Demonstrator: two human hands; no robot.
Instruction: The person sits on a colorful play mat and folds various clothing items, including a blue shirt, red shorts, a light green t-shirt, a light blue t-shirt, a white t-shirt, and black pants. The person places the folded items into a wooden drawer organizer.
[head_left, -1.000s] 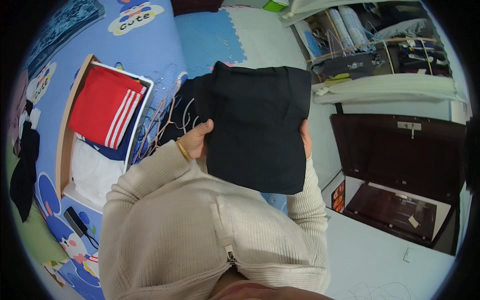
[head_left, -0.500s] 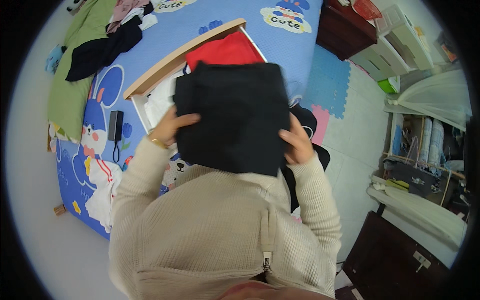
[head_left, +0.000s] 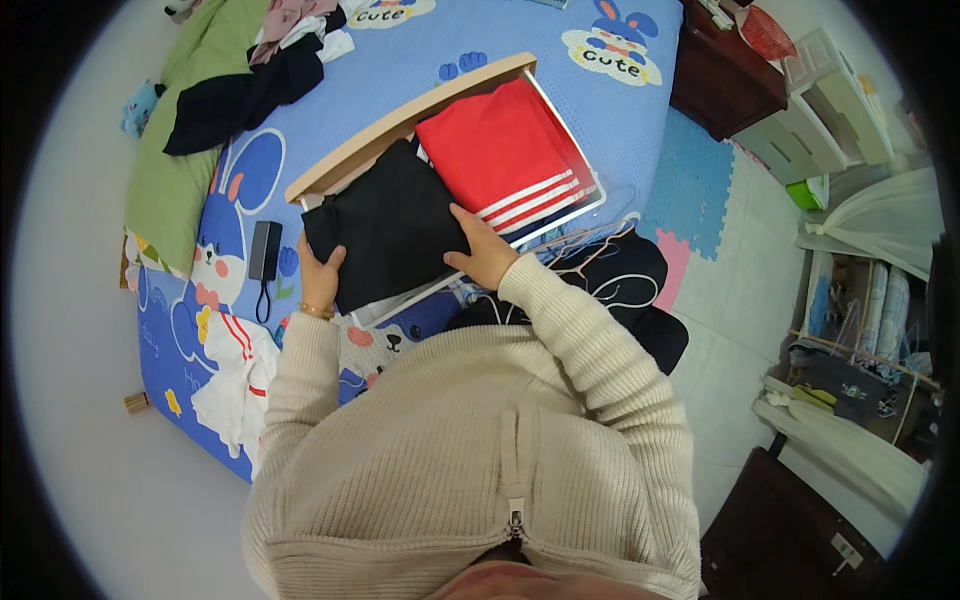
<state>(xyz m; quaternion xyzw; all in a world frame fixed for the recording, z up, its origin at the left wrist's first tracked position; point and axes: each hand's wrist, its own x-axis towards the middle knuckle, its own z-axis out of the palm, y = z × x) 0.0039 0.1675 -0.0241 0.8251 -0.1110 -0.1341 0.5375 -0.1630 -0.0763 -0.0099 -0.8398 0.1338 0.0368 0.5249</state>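
A folded black garment (head_left: 395, 225) lies in the left part of a drawer (head_left: 420, 118) with a light wood front and white sides, which rests on the bed. My left hand (head_left: 320, 272) grips the garment's near left edge, thumb on top. At its right edge my right hand (head_left: 483, 250) holds on the same way, fingers partly hidden. Beside it in the drawer sits a folded red garment (head_left: 505, 145) with white stripes, on top of darker cloth. Some white cloth shows under the black garment's near edge.
Several hangers (head_left: 590, 265) and black cloth (head_left: 640, 268) lie right of the drawer. On the blue bedspread (head_left: 400, 60) are a dark box with a strap (head_left: 265, 250), a white garment with red stripes (head_left: 238, 375), dark clothing (head_left: 245, 105) and a green quilt (head_left: 195, 110). A dark cabinet (head_left: 725, 75) stands far right.
The black garment has gone from in front of my chest, away and to the left, down into the drawer. Both hands moved with it, and the red garment is now uncovered.
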